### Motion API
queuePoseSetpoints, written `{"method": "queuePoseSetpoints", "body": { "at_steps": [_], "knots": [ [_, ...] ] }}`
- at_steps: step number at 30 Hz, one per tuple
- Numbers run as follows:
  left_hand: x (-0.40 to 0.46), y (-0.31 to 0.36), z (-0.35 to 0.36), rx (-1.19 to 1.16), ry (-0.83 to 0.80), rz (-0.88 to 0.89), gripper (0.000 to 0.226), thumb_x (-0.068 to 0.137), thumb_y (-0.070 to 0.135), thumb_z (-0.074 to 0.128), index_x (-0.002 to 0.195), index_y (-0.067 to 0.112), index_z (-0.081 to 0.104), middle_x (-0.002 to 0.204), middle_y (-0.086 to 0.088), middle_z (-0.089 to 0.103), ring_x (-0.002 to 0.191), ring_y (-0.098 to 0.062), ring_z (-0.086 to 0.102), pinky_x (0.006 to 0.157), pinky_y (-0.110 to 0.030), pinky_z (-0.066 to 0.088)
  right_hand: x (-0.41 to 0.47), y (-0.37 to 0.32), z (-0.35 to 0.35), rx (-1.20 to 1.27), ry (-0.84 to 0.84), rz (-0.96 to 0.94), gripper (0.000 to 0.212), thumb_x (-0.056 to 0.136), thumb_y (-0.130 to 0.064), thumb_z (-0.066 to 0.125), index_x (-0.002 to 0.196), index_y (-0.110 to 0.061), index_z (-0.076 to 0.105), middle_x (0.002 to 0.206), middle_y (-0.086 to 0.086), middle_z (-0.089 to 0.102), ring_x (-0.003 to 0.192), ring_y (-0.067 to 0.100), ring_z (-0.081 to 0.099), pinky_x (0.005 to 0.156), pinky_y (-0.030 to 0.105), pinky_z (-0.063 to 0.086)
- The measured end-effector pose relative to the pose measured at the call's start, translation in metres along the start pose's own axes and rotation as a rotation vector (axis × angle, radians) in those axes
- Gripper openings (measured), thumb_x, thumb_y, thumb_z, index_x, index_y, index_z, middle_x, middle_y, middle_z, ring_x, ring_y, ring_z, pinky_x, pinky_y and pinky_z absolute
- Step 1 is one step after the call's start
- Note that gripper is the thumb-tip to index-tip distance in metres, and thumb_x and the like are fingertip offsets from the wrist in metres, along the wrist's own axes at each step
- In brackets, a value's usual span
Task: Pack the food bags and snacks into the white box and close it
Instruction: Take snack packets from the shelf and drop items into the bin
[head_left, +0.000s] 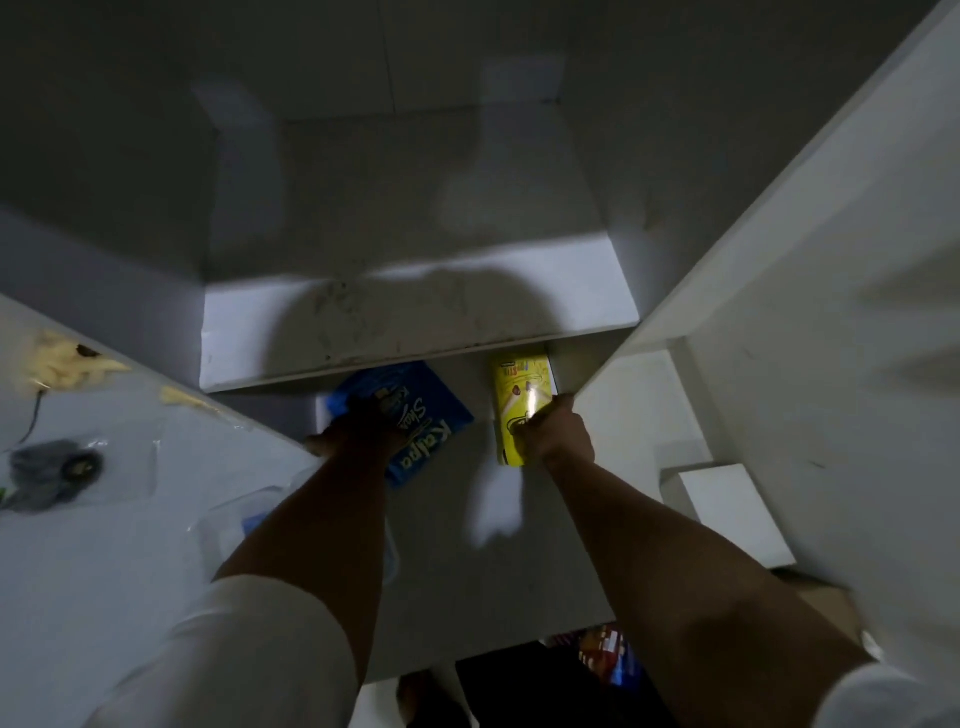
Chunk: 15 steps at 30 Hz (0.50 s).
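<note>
- Looking straight down into the white box (426, 312); both arms reach in together, left hand (358, 426) on the left, right hand (556, 436) on the right.
- Left hand is clamped on the near-left end of a blue snack bag (415, 421). The bag's long axis runs diagonally, from near centre to far left, and its far end slips under the far flap (415, 332).
- Right hand is wrapped around the near end of a yellow snack pack (522, 395). Its long axis points near-to-far, and it lies just beside the right-hand wall of the box (727, 291).
- Both packs sit low in the box, side by side and apart, with a strip of bare box floor between them.
- Whether either pack rests on the floor or is held just off it, cannot tell; the light is dim.
- Judgement: the step is setting down and releasing. Each hand is already on its own pack.
- Room: open floor on the near side and in the middle. The far flap overhangs the packs, so the hands should come out toward the near side and upward.
- More coloured packets (608, 660) show outside the box at the near edge, so packing looks unfinished and the flaps stand open.
</note>
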<state>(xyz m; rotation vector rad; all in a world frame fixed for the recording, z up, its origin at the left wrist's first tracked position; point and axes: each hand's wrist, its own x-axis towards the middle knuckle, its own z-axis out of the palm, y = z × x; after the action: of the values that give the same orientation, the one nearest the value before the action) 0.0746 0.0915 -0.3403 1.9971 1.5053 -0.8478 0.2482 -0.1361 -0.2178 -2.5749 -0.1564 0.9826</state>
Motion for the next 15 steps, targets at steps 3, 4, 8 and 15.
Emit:
{"method": "queuePoseSetpoints", "body": {
  "at_steps": [3,4,8,15],
  "knots": [
    [-0.051,0.005,-0.019,0.028,0.016,0.027,0.152,0.028,0.109,0.034,0.158,0.038,0.001,0.163,-0.011,0.024,0.132,-0.041,0.048,0.107,-0.057,0.036,0.001,-0.001,0.003,-0.008,0.010,0.002,0.102,0.063,-0.068,0.070,0.144,-0.019,0.031,0.133,0.014,0.057,0.122,0.039,0.058,0.099,0.051,0.052],
    [-0.051,0.005,-0.020,0.043,0.017,0.013,0.156,0.025,0.111,0.033,0.159,0.036,0.001,0.162,-0.011,0.028,0.131,-0.040,0.050,0.105,-0.055,0.036,0.002,-0.002,0.004,-0.010,0.016,0.007,0.109,0.060,-0.072,0.069,0.146,-0.019,0.029,0.134,0.014,0.056,0.123,0.039,0.057,0.099,0.052,0.052],
    [-0.055,0.006,-0.030,0.016,0.057,0.001,0.167,0.015,0.110,0.034,0.159,0.030,0.007,0.154,-0.012,0.040,0.128,-0.039,0.053,0.103,-0.056,0.038,0.006,-0.005,0.011,-0.023,0.003,0.031,0.127,0.053,-0.080,0.071,0.152,-0.019,0.020,0.138,0.015,0.052,0.125,0.041,0.055,0.100,0.054,0.051],
    [-0.096,0.006,-0.040,-0.190,0.228,-0.063,0.068,0.092,0.042,0.063,0.145,0.011,0.033,0.122,-0.014,0.062,0.111,-0.034,0.062,0.081,-0.042,0.046,0.011,-0.003,0.014,0.021,-0.030,0.035,0.116,0.063,-0.065,0.082,0.150,-0.013,0.024,0.139,0.017,0.054,0.125,0.039,0.057,0.099,0.045,0.052]
  ]
}}
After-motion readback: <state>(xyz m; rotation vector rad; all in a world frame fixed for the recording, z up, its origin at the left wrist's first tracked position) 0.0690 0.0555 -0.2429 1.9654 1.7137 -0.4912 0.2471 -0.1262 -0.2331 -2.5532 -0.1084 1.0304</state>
